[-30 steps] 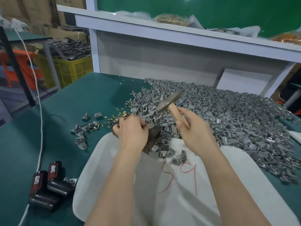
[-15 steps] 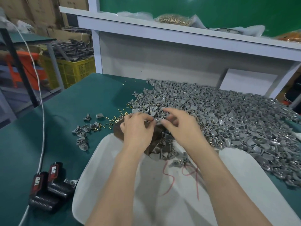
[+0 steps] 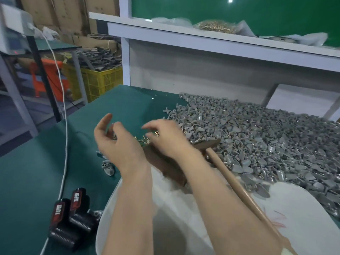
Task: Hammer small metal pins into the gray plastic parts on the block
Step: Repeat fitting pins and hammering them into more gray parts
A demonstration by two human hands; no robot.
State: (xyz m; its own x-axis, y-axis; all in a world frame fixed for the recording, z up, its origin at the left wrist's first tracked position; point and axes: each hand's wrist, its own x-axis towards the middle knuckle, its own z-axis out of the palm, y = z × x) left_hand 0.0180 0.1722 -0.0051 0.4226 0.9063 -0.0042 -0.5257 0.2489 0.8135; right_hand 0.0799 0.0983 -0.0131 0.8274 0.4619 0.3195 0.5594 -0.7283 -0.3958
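My left hand hovers over the green mat left of the brown block, thumb and loosely curled fingers apart. A few loose gray parts lie under and beside it. My right hand reaches left over the scattered brass pins, its blurred fingers stretched down toward them. The hammer lies free, its head by the block's far end and its wooden handle running down to the right under my forearm. A big heap of gray plastic parts fills the table's right side.
A white tub sits at the near edge under my arms. Two red-and-black tool batteries lie at the front left beside a white cable. A white shelf with a bag of pins stands behind.
My right hand has let go of the hammer, which now lies by the block. Both hands have moved left, off the block, toward the pins and loose parts.
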